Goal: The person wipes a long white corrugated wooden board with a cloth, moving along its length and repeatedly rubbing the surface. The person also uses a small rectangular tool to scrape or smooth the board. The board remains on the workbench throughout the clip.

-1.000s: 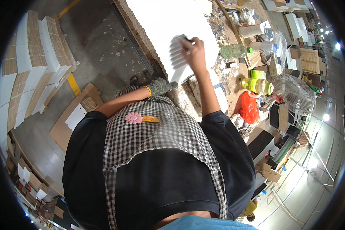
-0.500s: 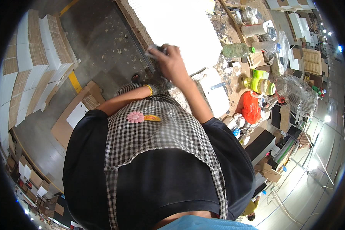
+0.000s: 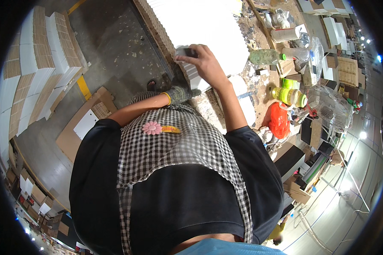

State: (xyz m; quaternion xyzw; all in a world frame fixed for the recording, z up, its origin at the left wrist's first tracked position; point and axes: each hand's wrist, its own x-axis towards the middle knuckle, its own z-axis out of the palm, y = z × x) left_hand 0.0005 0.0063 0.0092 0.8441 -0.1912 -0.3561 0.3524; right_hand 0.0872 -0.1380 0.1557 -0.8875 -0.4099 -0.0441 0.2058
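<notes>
My right hand (image 3: 209, 67), bare, is closed on a small dark block (image 3: 187, 52) with a pale edge. It stands over the near left edge of a stack of white sheets (image 3: 200, 25) with rippled edges. My left hand (image 3: 179, 95) wears a grey knit glove with a yellow cuff. Its fingers stretch toward the near corner of the stack, close in front of my checked apron (image 3: 174, 144). Nothing shows in them, though the fingertips are partly hard to make out.
Right of the stack, the stained workbench (image 3: 255, 78) carries a green-capped bottle (image 3: 264, 57), a yellow-green bottle (image 3: 288, 97) and a red plastic bag (image 3: 279, 121). A wire-caged fan (image 3: 331, 108) stands beyond. Tall stacks of board (image 3: 42, 63) rise at the left, with flat cardboard (image 3: 70, 134) on the floor.
My right hand has moved slightly right and nearer along the stack's edge with the dark block. The gloved left hand has shifted a little right and shows more clearly.
</notes>
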